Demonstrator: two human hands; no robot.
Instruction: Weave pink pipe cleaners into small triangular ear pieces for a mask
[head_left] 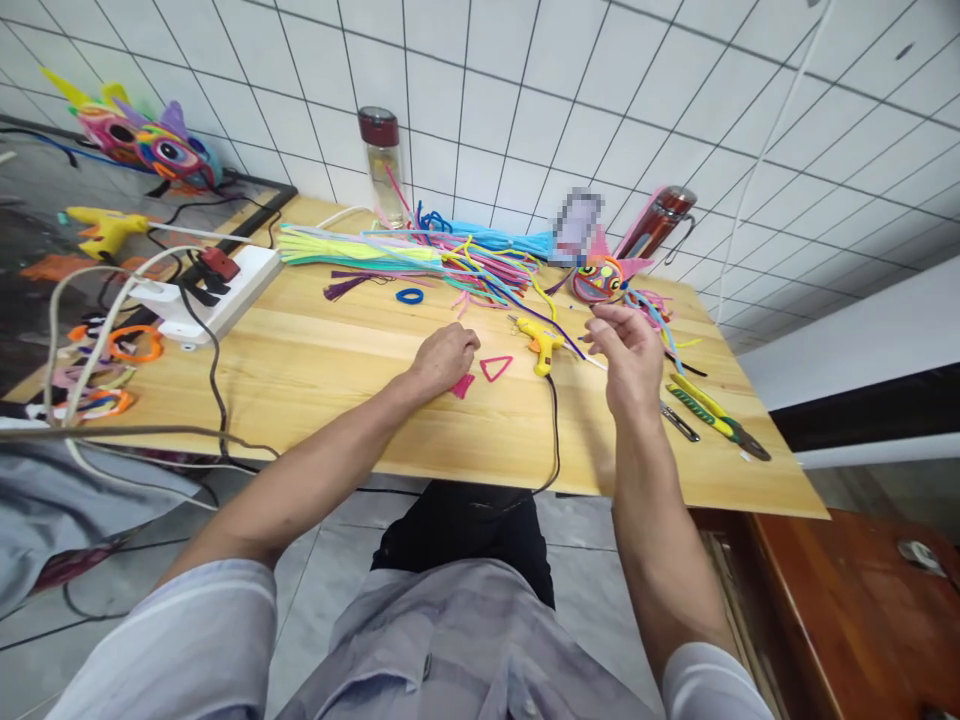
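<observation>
My left hand (446, 360) rests low over the table with its fingers curled in; whatever it may hold is hidden. Just below it lies a small pink fuzzy piece (463, 386), partly covered by the hand. A pink pipe-cleaner triangle (495, 369) lies flat to its right. My right hand (628, 350) is raised, thumb and fingers drawn together; a small dark bit shows at the fingertips, too small to name. Between the hands lies a yellow hot glue gun (541, 345), its cord running over the front edge. Behind the right hand sits a colourful fish-like craft figure (600, 278).
Bundles of pipe cleaners (360, 248) lie along the back, near a blue ring (409, 296). Two bottles (384, 170) stand by the tiled wall. Green-yellow pliers (716, 415) and a cutter (681, 422) lie right. A power strip (225, 295) and cables are left.
</observation>
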